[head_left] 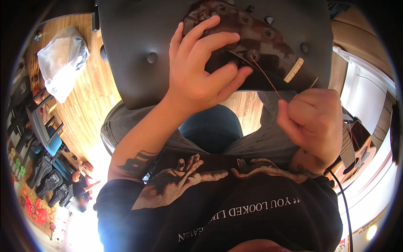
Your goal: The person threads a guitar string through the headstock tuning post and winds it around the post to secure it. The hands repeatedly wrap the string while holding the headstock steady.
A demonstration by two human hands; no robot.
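Observation:
A dark brown, glossy guitar headstock (275,48) with a pale nut (294,70) lies on a black padded seat (134,80). My left hand (201,69) reaches over its near left edge. The thumb and index finger are closed together at a tuning peg there, mostly hidden by the fingers, while the other fingers spread over the headstock. A thin copper-coloured string (266,75) runs from a post (254,55) to my right hand (312,117), which is closed in a fist around it, near the nut. A short pale end (314,82) sticks up above the right fist.
Below the seat's front edge are my grey-clad legs (121,126) and a round blue surface (214,128). Another guitar (350,147) stands at the right. To the left, a clear plastic bag (63,61) lies on the wooden floor (92,92); farther down are black cases (50,180) and another person (79,189).

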